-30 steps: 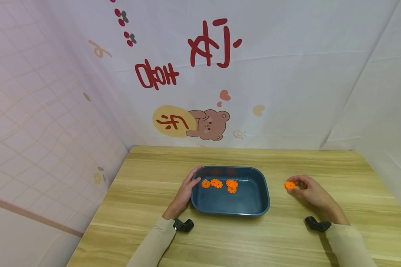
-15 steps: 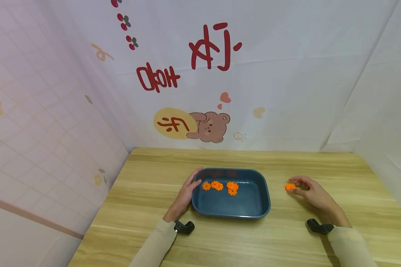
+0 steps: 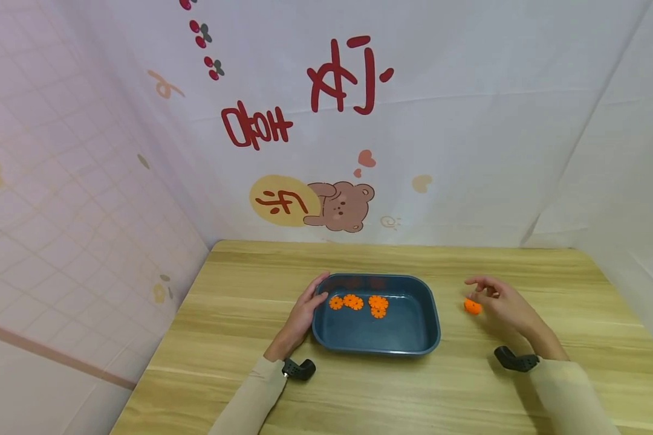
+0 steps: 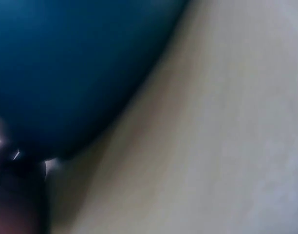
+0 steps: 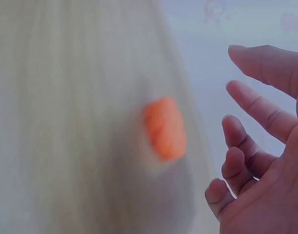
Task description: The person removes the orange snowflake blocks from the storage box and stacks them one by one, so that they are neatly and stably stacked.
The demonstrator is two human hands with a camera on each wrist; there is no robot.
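In the head view, a dark blue rectangular tray [image 3: 372,335] rests on the table. My left hand [image 3: 299,317] holds its left side, thumb over the rim and fingers along the outside. Inside the tray's far half lie several flat orange notched discs, flower-like in outline: one single disc [image 3: 335,303], an overlapping pair [image 3: 353,302] and a cluster [image 3: 378,306]. To the right of the tray stands a small orange stack [image 3: 473,307] of what look like the same discs. Just above it hovers my right hand [image 3: 506,306], fingers loose and holding nothing; the right wrist view shows the stack blurred, apart from the fingers [image 5: 251,105].
The wood-grain table [image 3: 413,393] meets a white printed cloth backdrop [image 3: 468,121] behind and on both sides. Black wrist-worn devices sit on the left wrist [image 3: 299,368] and the right wrist [image 3: 516,360]. The left wrist view is mostly blurred tray wall and tabletop.
My right hand held the orange stack in the earlier frames; now it has let go and risen slightly off it. The left hand and the tray have stayed where they were.
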